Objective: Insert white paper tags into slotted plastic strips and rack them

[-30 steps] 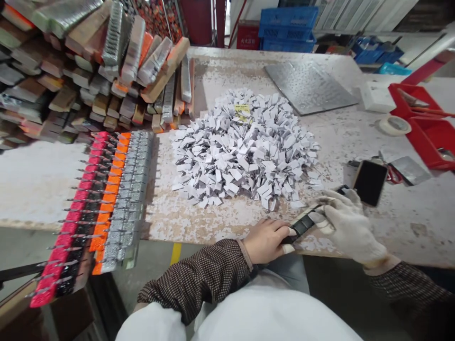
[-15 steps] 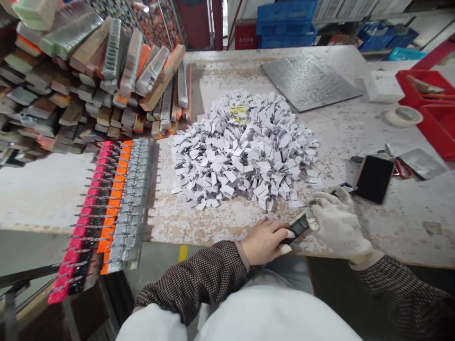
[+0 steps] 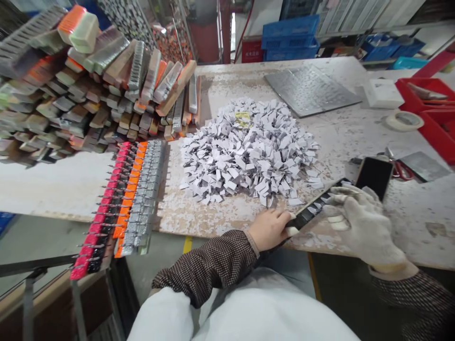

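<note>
At the near edge of the table (image 3: 199, 226), the left hand (image 3: 270, 229) grips the near part of a black strip (image 3: 303, 219). Its fingers are closed around the strip; white covers show on two fingertips. The strip slants away to the right, with small pale pieces along its middle. The right hand (image 3: 368, 225), in a white glove, is beside the far part of the strip. Its fingers are bent and held close together, pointing toward the strip; whether they touch or hold anything cannot be told. Just beyond this hand lies a phone (image 3: 375, 176), with scissors (image 3: 404, 171) to its right. A pile of white tags (image 3: 245, 156) covers the middle of the table. Behind the pile lies a metal plate (image 3: 313, 92). Blue crates (image 3: 289, 40) stand past the far edge.
</note>
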The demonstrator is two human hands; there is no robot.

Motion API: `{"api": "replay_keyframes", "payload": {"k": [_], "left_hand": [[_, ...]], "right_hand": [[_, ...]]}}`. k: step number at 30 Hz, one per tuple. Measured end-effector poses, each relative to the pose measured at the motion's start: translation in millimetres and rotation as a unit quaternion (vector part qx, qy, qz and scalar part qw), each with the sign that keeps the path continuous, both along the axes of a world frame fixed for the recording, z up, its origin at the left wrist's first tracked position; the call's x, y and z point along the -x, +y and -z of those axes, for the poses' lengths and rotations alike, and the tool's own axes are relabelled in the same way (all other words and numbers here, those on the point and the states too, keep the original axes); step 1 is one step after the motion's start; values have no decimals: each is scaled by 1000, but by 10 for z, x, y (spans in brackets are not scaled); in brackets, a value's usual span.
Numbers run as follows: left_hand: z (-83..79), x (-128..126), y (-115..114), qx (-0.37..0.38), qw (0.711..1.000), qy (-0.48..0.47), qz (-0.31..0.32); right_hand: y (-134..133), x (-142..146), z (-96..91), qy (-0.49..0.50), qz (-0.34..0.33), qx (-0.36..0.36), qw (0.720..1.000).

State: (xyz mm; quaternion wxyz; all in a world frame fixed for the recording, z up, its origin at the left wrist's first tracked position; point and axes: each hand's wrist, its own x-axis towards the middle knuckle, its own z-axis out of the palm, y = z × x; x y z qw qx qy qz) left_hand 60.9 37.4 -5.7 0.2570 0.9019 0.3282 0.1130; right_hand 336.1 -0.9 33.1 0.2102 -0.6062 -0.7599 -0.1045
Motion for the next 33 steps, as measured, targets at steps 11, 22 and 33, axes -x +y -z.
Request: {"api": "replay_keyframes", "payload": {"k": [11, 22, 33], "left_hand": [[-232, 183, 596, -139, 966, 107, -193], [-279, 9, 931, -161, 970, 112, -144], [-242, 14, 778, -158, 972, 89, -147]], "right_hand": [[-400, 76, 201, 49, 45, -64, 996], [-377, 289, 38, 51, 24, -48, 997], [-94, 535, -46, 48, -22, -49, 997]]}}
